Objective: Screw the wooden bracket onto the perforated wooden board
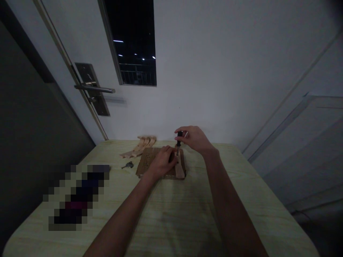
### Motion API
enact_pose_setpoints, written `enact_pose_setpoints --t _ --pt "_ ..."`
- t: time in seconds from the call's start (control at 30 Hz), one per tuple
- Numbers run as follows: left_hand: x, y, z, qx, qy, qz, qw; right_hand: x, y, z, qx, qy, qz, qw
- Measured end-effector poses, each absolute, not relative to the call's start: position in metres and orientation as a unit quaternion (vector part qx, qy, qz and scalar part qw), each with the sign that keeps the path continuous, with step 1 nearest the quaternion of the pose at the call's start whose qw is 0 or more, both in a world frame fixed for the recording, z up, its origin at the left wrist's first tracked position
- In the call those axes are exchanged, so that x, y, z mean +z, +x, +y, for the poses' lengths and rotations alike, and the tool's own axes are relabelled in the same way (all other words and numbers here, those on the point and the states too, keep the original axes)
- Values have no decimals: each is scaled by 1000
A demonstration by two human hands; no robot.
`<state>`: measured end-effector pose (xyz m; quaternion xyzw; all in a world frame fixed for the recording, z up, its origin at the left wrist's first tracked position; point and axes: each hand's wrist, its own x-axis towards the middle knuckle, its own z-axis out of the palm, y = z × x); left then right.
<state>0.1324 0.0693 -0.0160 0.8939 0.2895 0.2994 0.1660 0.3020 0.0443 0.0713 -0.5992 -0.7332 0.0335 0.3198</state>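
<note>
My right hand (197,140) is closed around the dark handle of a screwdriver (179,139). The screwdriver stands upright, its shaft pointing down at a light wooden piece (180,171) with a small dark hole in it. My left hand (163,161) grips that wooden piece from the left, thumb against its side; the other fingertips are partly hidden. Beneath the piece lies a brown cardboard slab (146,161) with a cluster of small holes. Whether a screw sits under the screwdriver's tip is too small to tell.
Several curved wooden pieces (144,143) lie behind the cardboard at left. A small pile of dark screws (129,164) rests on the pale wooden table (160,210). A blurred-out dark object (80,196) is at left. A white door with a lever handle (98,88) stands behind.
</note>
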Motion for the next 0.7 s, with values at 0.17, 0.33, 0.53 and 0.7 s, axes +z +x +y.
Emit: enact_pose_setpoints --t 0.17,0.33,0.53,0.7 --pt "-18 132 70 303 890 292 175 71 307 40 63 -570 -752 325" --pt "-18 132 71 299 890 294 176 73 305 39 57 -570 -754 319" --pt "-19 132 71 304 891 289 175 76 306 37 67 -567 -749 336" --pt "-20 132 72 306 890 289 174 76 308 39 91 -575 -742 332"
